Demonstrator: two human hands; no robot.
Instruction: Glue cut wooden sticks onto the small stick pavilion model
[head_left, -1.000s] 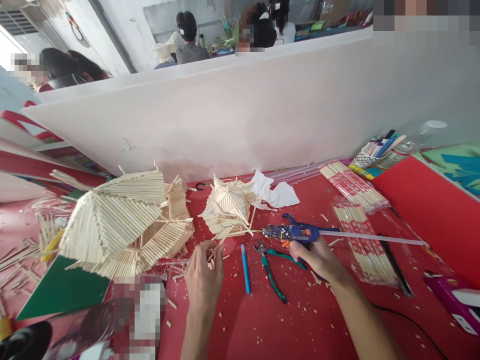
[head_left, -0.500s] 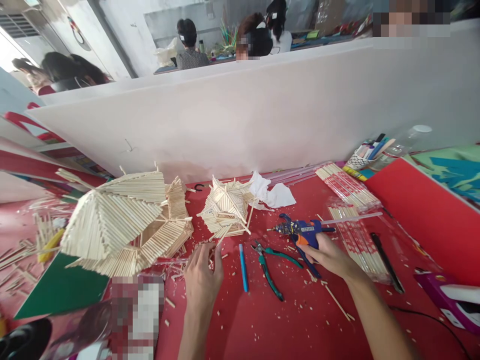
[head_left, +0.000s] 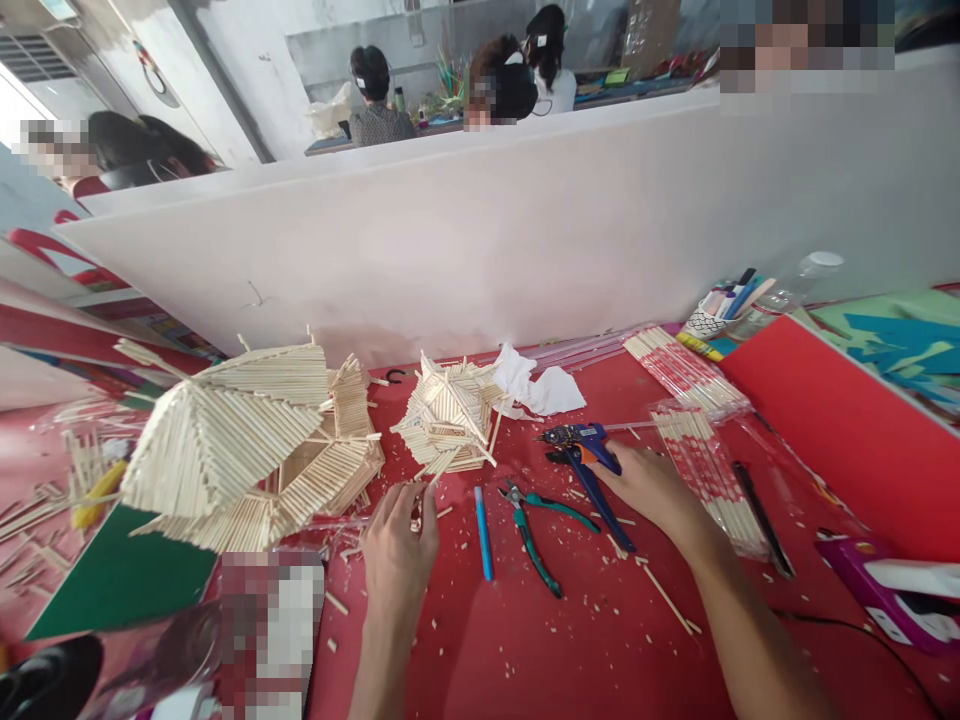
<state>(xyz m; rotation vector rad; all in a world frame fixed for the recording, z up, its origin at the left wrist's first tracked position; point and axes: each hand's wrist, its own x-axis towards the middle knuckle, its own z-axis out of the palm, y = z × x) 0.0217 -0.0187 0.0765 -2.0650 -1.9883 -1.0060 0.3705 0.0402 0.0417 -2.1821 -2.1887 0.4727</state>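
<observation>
My left hand (head_left: 399, 535) rests just in front of the small stick model (head_left: 448, 410), its fingers curled toward the thumb. What they hold, if anything, is too small to make out. On the right, my right hand (head_left: 645, 490) grips blue-handled wire strippers (head_left: 596, 480) by the upper handle. Their handles are spread and the jaws point left. Between the hands lie a blue pen (head_left: 484, 535) and green-handled cutting pliers (head_left: 534, 540). A larger stick model (head_left: 232, 440) with a sloping roof stands to the left.
White tissue (head_left: 540, 385) lies beside the small model. Packs of sticks (head_left: 686, 375), a black pen (head_left: 761, 520) and a purple device (head_left: 877, 590) are at the right. A white panel (head_left: 450, 240) rises behind. Stick scraps dot the red tabletop (head_left: 480, 670).
The wire strippers have turned in my right hand and their handles are spread wider. My right hand has moved slightly up and left. My left hand stays nearly in place.
</observation>
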